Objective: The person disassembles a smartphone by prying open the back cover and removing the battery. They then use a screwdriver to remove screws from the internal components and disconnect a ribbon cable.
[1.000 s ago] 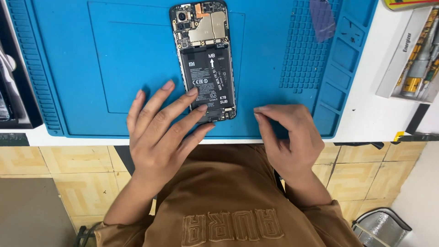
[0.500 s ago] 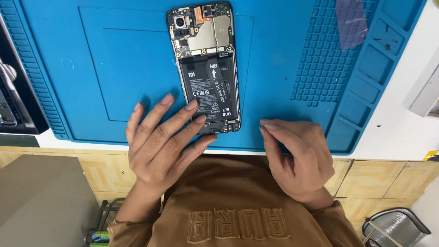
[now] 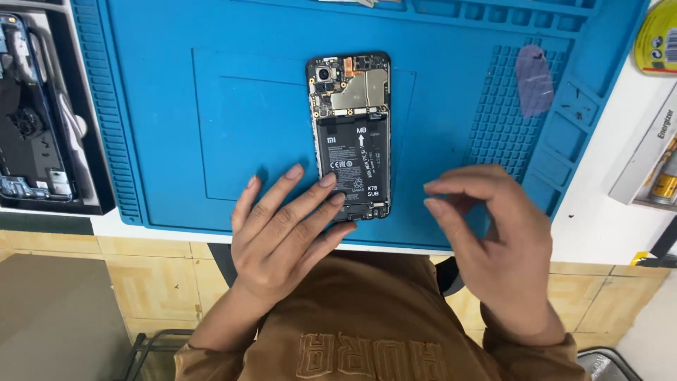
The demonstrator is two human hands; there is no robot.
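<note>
- The opened phone (image 3: 350, 134), back cover removed, is laid upright on the blue mat (image 3: 176, 85) atop the counter (image 3: 606, 226).
- Its lower end is touched by the left hand (image 3: 285, 236), fingers spread flat, released.
- The right hand (image 3: 493, 236) is held just beside it, fingers loosely curled, grasping nothing.

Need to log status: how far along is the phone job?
Done: back cover is off the phone, battery and board exposed. In hand: left hand steadies its lower end; right hand hovers beside it, fingertips pinched, nothing visible between them. Left: battery and board remain seated.

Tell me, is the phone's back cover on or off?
Off. The phone lies face down on the blue mat with its battery and circuit board showing.
</note>
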